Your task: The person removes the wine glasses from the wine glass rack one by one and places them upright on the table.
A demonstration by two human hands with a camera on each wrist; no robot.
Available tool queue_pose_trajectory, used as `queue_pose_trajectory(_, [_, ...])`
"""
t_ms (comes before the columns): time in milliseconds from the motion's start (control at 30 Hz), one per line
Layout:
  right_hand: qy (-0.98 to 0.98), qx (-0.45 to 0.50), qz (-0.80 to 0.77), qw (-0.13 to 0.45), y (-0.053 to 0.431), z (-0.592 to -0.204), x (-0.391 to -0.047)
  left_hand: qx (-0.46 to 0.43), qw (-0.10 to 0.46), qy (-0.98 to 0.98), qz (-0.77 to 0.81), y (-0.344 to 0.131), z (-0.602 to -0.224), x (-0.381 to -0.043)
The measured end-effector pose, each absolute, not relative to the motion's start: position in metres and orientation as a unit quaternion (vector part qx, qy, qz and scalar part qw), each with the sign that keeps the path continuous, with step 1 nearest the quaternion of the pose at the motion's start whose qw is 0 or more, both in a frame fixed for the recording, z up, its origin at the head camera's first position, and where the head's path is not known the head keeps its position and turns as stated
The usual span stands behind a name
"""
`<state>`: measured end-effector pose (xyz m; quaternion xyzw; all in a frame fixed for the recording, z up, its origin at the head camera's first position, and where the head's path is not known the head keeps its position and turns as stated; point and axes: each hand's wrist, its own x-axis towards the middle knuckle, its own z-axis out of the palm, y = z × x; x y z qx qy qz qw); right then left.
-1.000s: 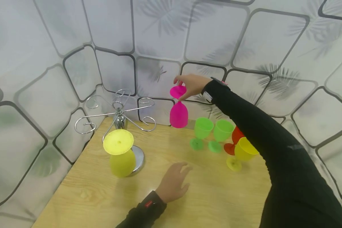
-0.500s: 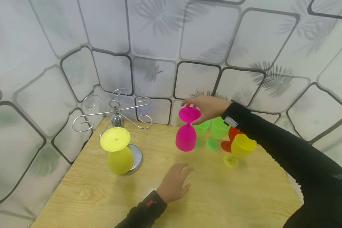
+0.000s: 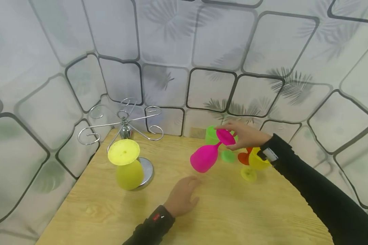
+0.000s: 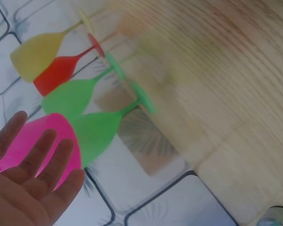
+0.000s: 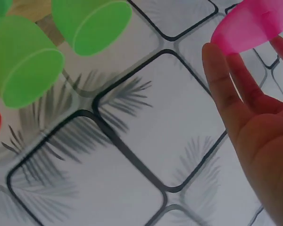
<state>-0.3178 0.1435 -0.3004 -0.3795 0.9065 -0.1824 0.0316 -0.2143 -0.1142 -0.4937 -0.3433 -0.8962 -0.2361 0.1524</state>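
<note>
My right hand holds a pink plastic goblet by its round foot, fingers and thumb at the disc's edge. The goblet is tilted, its bowl pointing down and to the left above the table. In the right wrist view the thumb and fingers meet the rim of the pink foot. My left hand lies low over the table in front, fingers relaxed and holding nothing. The left wrist view has its spread fingers overlapping the pink bowl.
A chrome rack with curled arms and a round base stands at the left. An upside-down yellow goblet is beside it. Upright at the right are two green goblets, a red goblet and another yellow goblet.
My right hand has come down and to the right with the pink goblet, which has gone from upside down and vertical to tilted. The left hand has shifted slightly left.
</note>
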Motion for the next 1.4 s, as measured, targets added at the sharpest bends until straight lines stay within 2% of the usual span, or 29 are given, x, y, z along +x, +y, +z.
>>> queue_pose_trajectory(133, [0.896,-0.326,-0.299,0.030,0.178,-0.334,-0.302,-0.314,0.135,-0.910,-0.235,-0.116,-0.498,-0.224])
queue_pose_trajectory(333, [0.812,-0.281,-0.511,0.009,0.204,-0.394,-0.278,-0.214,0.055,-0.928,-0.301,-0.115,-0.487,-0.235])
queue_pose_trajectory(500, [0.708,-0.297,-0.640,0.002,0.192,-0.437,-0.265,-0.163,0.031,-0.868,-0.468,-0.104,-0.457,-0.249])
queue_pose_trajectory(667, [0.630,-0.291,-0.720,0.020,0.165,-0.470,-0.261,-0.176,0.027,-0.738,-0.651,-0.086,-0.420,-0.259])
queue_pose_trajectory(933, [0.610,-0.227,-0.757,0.055,0.129,-0.502,-0.258,-0.211,0.049,-0.638,-0.739,-0.073,-0.397,-0.265])
queue_pose_trajectory(1400, [0.649,-0.204,-0.727,0.090,0.128,-0.532,-0.252,-0.160,0.049,-0.699,-0.696,-0.059,-0.414,-0.261])
